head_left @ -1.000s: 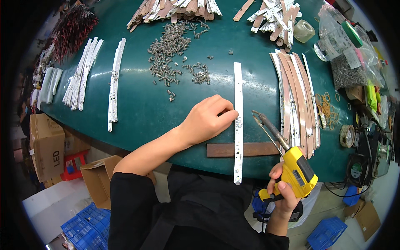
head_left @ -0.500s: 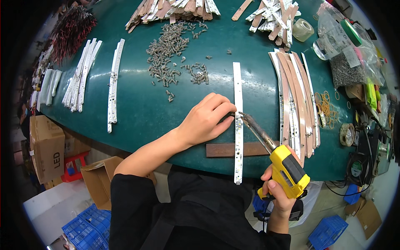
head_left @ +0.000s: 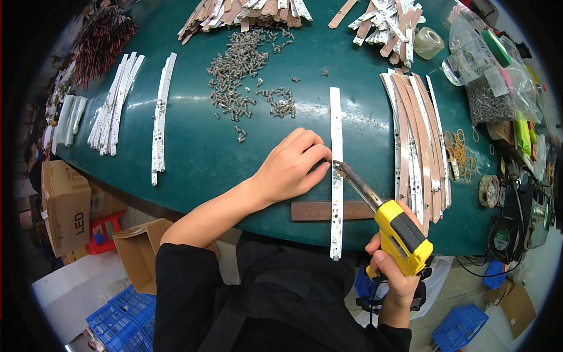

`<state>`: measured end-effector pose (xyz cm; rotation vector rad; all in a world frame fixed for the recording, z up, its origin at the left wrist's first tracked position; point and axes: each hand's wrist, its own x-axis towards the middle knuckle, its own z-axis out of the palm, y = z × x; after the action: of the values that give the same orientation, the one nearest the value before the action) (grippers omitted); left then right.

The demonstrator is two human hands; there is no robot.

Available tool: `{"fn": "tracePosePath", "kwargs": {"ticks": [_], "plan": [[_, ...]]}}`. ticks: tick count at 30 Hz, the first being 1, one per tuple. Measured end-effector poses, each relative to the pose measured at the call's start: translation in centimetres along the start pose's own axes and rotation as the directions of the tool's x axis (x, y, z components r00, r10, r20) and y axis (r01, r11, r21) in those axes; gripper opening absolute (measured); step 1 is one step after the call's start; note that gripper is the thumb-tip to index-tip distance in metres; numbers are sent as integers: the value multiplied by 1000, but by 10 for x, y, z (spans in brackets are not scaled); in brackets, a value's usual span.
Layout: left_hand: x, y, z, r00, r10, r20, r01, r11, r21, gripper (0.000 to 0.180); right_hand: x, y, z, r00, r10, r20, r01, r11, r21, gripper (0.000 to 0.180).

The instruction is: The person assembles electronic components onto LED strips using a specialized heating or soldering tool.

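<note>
On the green table [head_left: 193, 158], clear bags [head_left: 492, 76] of small parts, hands [head_left: 290, 167] soldering strip [head_left: 335, 135]

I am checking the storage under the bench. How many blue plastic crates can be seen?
2. One blue crate is on the floor at lower left, beside the person's sleeve. The other blue crate is at lower right, below the bench edge. More may be hidden by the bench.
</note>
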<state>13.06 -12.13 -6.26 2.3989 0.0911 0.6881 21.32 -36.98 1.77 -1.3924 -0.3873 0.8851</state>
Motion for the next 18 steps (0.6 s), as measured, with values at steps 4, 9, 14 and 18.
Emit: {"fn": "tracePosePath", "kwargs": {"ticks": [4,9,14,18], "plan": [[0,-1,1,1000,10,-7,-10,1000,1,17,-1,-1,-5,999,29,32,-28,999,-17,75],[0,-1,1,1000,3,1,-3,1000,-1,16,-1,0,-6,1000,10,19,-9,1000,-18,75],[0,0,0,1000,-15,13,15,1000,-11,16,-12,-3,-10,999,-15,-45,18,998,53,79],[3,2,0,1000,-9,15,10,1000,-17,15,-21,-16,-18,930,-213,-300,221,975,-7,89]]}}
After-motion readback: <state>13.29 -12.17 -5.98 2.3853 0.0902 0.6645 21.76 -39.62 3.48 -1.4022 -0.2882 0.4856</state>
